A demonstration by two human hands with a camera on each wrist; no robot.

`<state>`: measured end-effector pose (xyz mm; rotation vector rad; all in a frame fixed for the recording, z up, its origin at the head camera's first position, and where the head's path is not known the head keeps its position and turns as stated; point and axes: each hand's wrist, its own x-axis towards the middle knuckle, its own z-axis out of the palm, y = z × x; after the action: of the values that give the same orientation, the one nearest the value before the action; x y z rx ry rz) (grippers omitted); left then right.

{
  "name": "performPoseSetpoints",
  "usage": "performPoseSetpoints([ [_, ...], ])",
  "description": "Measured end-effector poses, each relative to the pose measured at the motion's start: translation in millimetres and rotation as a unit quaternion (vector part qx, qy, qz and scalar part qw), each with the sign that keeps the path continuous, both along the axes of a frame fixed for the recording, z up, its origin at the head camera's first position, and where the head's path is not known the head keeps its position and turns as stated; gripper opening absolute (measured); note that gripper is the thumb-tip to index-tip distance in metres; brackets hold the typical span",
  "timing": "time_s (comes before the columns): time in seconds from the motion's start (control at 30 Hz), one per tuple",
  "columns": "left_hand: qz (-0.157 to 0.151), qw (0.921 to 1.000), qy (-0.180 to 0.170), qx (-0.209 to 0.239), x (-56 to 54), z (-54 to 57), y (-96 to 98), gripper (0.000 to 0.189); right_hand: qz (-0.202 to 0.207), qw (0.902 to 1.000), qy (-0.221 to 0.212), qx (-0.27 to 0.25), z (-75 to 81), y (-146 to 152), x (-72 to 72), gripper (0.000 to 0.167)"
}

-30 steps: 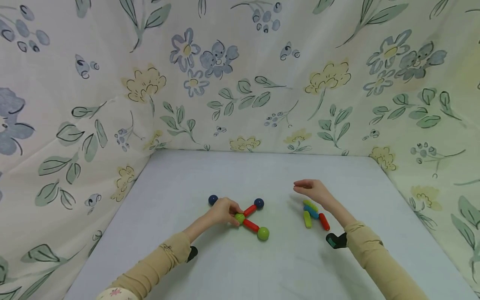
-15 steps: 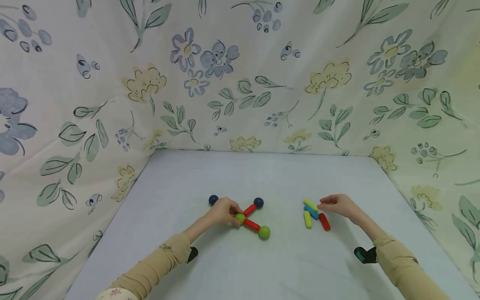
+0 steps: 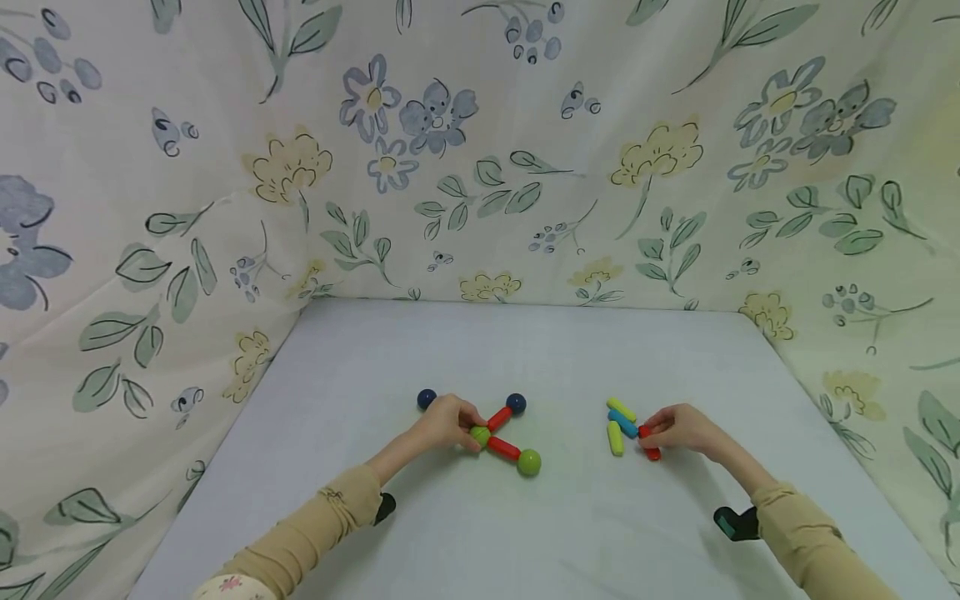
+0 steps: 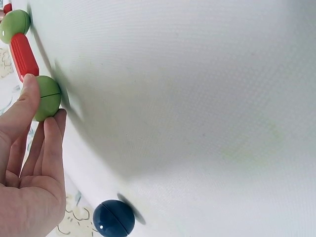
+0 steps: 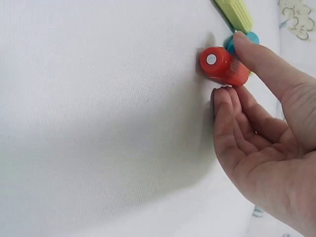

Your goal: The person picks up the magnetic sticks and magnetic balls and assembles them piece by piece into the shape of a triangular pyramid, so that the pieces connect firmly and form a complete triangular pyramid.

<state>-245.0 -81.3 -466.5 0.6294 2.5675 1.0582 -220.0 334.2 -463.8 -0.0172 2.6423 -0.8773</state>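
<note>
On the left, my left hand (image 3: 442, 423) pinches a green ball (image 4: 49, 96) between thumb and fingers. From it branch two red magnetic rods, one (image 3: 499, 419) ending at a dark blue ball (image 3: 516, 403), the other (image 3: 503, 449) at a second green ball (image 3: 529, 462). To the right, my right hand (image 3: 681, 428) has thumb and fingertips around a loose red magnetic rod (image 5: 215, 63), whose silver end disc shows in the right wrist view. Beside that rod lie a blue rod (image 3: 623, 423) and two yellow-green rods (image 3: 615, 438).
Another dark blue ball (image 3: 426, 399) sits just beyond my left hand. The white tabletop (image 3: 517, 533) is backed by a floral cloth (image 3: 480, 225) that also hangs along both sides.
My right hand has come from above the far side of the rods, swung right and nearer, and closed on the red rod. The left hand keeps its hold on the green ball.
</note>
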Motion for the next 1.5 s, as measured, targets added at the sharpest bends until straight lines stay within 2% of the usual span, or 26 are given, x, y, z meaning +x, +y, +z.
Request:
performPoseSetpoints([
  [0.17, 0.0, 1.0, -0.001, 0.003, -0.6, -0.6, -0.1, 0.028, -0.004, 1.0, 0.004, 0.006, 0.6, 3, -0.3, 0.045],
  [0.4, -0.002, 1.0, -0.001, 0.009, -0.8, -0.1, -0.8, 0.028, 0.009, 0.9994, 0.026, -0.022, -3.3, 9, -1.3, 0.043],
  [0.73, -0.013, 0.9999, 0.003, 0.011, 0.2, 0.9, -1.0, 0.028, -0.035, 0.9968, 0.064, -0.034, -11.2, 19, 0.5, 0.043],
  [0.9, -0.005, 1.0, -0.003, 0.008, 0.7, 2.3, -0.6, 0.027, -0.034, 0.9961, 0.077, -0.028, -11.8, 19, 1.9, 0.046],
  [1.2, -0.004, 1.0, -0.004, 0.006, 0.9, 2.2, -0.6, 0.028, -0.017, 0.9871, 0.159, 0.002, -18.4, 0, -2.8, 0.039],
  [1.5, -0.008, 0.9999, -0.002, 0.007, -0.1, 0.2, -0.4, 0.027, -0.024, 0.9764, 0.213, 0.023, -30.4, -9, -8.3, 0.031],
])
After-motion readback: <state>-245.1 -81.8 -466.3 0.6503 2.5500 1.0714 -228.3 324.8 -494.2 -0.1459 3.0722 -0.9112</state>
